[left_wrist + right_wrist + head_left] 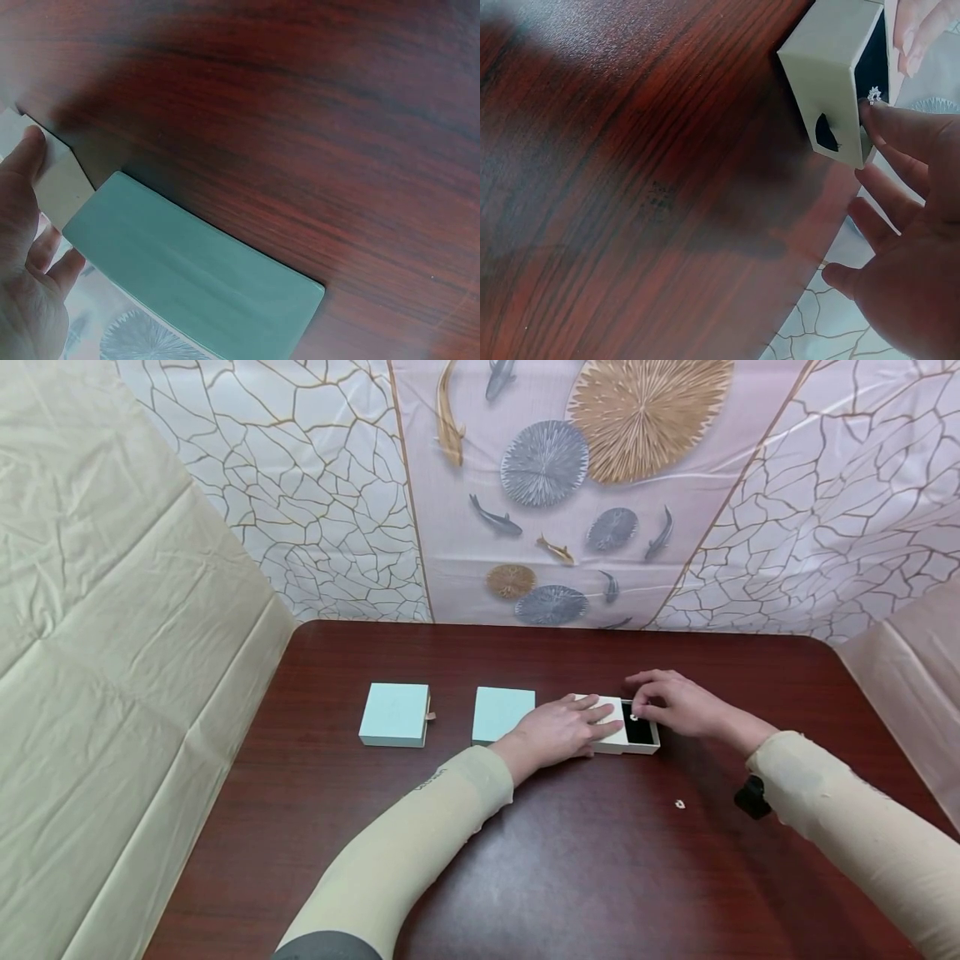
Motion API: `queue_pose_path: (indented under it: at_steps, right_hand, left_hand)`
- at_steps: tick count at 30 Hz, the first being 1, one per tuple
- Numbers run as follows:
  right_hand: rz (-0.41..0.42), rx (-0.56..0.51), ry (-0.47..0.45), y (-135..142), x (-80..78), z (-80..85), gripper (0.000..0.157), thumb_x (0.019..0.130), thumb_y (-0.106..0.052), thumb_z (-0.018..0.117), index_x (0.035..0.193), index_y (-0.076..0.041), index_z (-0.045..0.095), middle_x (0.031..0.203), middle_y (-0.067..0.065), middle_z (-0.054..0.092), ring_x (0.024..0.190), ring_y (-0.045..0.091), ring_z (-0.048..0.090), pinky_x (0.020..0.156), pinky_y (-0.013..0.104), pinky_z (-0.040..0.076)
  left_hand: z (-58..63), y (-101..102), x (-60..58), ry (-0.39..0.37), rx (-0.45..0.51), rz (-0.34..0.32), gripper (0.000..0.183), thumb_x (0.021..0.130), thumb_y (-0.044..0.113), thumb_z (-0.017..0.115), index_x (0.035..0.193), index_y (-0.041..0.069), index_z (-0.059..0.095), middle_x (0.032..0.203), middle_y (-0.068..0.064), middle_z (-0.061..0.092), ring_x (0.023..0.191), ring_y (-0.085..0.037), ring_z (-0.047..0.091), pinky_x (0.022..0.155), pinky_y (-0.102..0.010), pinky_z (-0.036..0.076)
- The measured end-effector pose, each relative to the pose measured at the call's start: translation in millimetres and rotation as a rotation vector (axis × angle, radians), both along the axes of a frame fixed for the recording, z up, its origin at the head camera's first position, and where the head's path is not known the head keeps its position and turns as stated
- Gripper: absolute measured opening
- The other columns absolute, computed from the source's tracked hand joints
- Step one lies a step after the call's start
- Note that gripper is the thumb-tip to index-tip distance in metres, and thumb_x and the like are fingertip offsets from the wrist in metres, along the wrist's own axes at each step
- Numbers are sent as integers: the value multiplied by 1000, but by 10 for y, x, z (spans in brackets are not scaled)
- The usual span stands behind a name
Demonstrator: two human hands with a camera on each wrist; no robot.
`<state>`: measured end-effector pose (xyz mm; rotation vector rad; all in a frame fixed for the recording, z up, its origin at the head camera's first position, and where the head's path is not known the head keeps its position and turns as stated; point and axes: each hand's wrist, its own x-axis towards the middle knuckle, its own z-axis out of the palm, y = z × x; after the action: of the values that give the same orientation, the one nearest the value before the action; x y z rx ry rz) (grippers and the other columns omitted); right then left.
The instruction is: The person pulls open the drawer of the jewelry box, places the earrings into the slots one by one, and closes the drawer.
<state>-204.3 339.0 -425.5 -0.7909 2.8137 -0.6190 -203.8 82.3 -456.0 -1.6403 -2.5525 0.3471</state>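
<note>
A white jewelry box (611, 735) lies on the table with its drawer (651, 749) slid partly out to the right. The drawer has a black lining (639, 732). My left hand (558, 731) holds the sleeve of the box, its fingers spread across the top and the thumb against the near side. At the drawer, my right hand (678, 704) pinches a small sparkling earring (874, 94) between thumb and finger, right over the black lining. Whether it touches the lining I cannot tell. Another tiny earring-like piece (679, 804) lies on the table, nearer to me.
Two pale turquoise boxes stand to the left: one (504, 710) partly behind my left wrist, the other (393, 714) farther left with a small ribbon tab (431, 717). A patterned cloth (555, 610) hangs behind the dark wooden table (562, 877).
</note>
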Motion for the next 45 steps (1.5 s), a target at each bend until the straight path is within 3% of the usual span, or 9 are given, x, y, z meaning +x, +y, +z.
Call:
queue_pose_path:
  at_steps: [25,45]
  right_hand:
    - [-44,24,-57,17,17,26,19,104,-9,69,86,-14,72,146,34,57,138,59,44,112,72,34]
    - [-23,30,-86,15,34,4,18,101,-3,70,86,-14,71,146,35,56,143,64,36,116,75,28]
  left_hand:
    - [5,-13,1,-2,8,0,61,111,45,58,167,30,40,171,1,40,158,-21,37,125,-37,38]
    - [2,-8,7,-8,10,2,61,110,44,59,167,30,41,171,1,40,158,-21,37,125,-37,38]
